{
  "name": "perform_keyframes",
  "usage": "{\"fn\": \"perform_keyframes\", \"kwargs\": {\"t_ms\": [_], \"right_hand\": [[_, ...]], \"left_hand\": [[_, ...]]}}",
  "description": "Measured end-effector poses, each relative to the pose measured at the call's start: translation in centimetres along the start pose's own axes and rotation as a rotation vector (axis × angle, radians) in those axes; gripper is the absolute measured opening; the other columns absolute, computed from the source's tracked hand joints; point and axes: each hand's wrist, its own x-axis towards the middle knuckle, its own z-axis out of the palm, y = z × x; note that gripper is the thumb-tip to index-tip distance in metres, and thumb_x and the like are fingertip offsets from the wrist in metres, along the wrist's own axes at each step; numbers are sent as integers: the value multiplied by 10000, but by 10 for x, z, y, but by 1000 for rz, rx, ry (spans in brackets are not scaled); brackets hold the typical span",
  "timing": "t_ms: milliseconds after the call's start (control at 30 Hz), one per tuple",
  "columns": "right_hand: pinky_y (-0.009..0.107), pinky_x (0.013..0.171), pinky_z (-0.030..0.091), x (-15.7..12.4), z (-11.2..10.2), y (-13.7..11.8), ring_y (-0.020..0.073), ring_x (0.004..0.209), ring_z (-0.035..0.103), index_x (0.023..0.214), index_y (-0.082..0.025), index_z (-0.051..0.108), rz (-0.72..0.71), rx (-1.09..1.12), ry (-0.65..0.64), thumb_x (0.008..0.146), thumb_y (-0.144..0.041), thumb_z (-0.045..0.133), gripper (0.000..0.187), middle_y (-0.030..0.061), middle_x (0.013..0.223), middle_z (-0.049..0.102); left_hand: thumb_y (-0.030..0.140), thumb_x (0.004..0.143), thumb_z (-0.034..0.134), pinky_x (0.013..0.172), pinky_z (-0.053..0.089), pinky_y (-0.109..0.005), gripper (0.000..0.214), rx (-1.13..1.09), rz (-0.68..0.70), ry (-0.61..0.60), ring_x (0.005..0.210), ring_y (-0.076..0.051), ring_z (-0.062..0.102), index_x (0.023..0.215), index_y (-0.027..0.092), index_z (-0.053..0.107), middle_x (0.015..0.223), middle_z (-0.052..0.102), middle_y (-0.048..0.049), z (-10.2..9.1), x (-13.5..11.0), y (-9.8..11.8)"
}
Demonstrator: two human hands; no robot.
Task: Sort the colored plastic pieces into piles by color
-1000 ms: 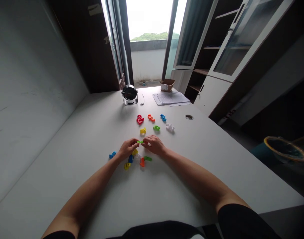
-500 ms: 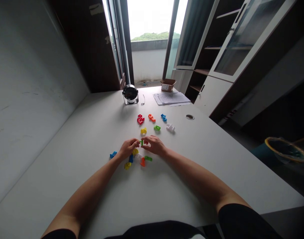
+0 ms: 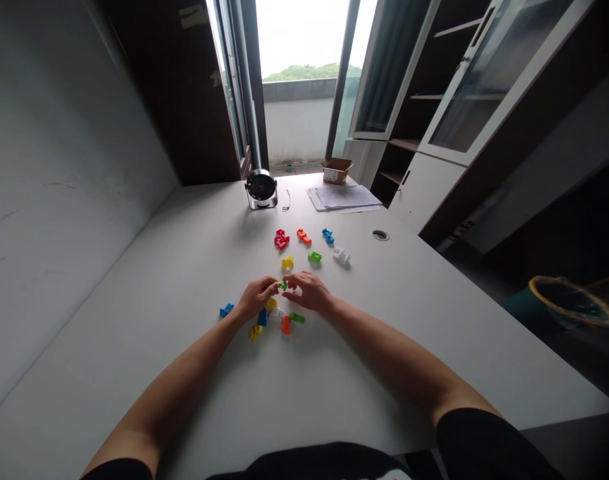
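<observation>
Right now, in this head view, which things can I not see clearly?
All in the head view:
- Green piece: shape hidden between the left hand and right hand.
- Yellow piece: partly hidden by the left hand.
- Papers: any print is too small to read.
- Cardboard box: inside hidden by its flaps.

Left hand: the left hand (image 3: 256,299) pinches a small green plastic block (image 3: 283,285) at its fingertips.

Right hand: the right hand (image 3: 309,292) meets the same block from the other side, its fingertips against it.

Just below the hands: a yellow plastic block (image 3: 270,305), a white plastic block (image 3: 277,313), a blue plastic block (image 3: 262,318), a yellow plastic piece (image 3: 255,332), an orange plastic block (image 3: 285,325), a green plastic bar (image 3: 297,318).

Left of the hands: a blue plastic piece (image 3: 226,309).

Farther ahead: a red plastic cluster (image 3: 281,239), an orange plastic piece (image 3: 303,236), a blue plastic cluster (image 3: 327,235), a yellow plastic cube (image 3: 287,263), a green plastic frame (image 3: 314,257), a white plastic cluster (image 3: 341,256).

Far end: a white worktop (image 3: 384,347) carries a round black-and-silver device (image 3: 260,189), a stack of white papers (image 3: 342,197) and a small open cardboard box (image 3: 337,171).
</observation>
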Motion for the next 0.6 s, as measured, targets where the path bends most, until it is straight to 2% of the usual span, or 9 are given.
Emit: {"fn": "perform_keyframes", "kwargs": {"t_ms": [133, 367, 500, 600], "right_hand": [[297, 821, 439, 0, 1, 2, 134, 739, 624, 1030, -202, 626, -29, -33, -19, 972, -417, 575, 228, 25, 851, 699], [290, 771, 430, 1, -1, 2, 127, 663, 573, 845, -193, 598, -23, -54, -23, 974, -421, 562, 265, 21, 766, 668], [286, 788, 443, 0, -1, 0, 124, 691, 607, 1004, -197, 604, 15, -5, 8, 964, -431, 585, 238, 15, 808, 684], [287, 797, 461, -1, 0, 1, 131, 727, 635, 1178, -205, 568, 34, 20, 23, 931, -439, 636, 347, 19, 864, 701]], "left_hand": [[504, 928, 489, 666, 449, -194, 389, 23, 9, -21, 710, -119, 587, 949, 178, 700, 818, 694, -23, 0, 0, 2], [538, 897, 522, 613, 414, -191, 409, 53, 1, -28, 664, -113, 552, 860, 166, 687, 759, 670, -14, -2, -3, 6], [553, 907, 495, 610, 416, -191, 433, 20, -16, -39, 681, -119, 566, 842, 161, 666, 778, 677, -28, -2, -3, 8], [555, 915, 475, 607, 417, -189, 447, -3, -24, -32, 674, -118, 566, 811, 155, 647, 765, 672, -30, -2, -2, 7]]}}
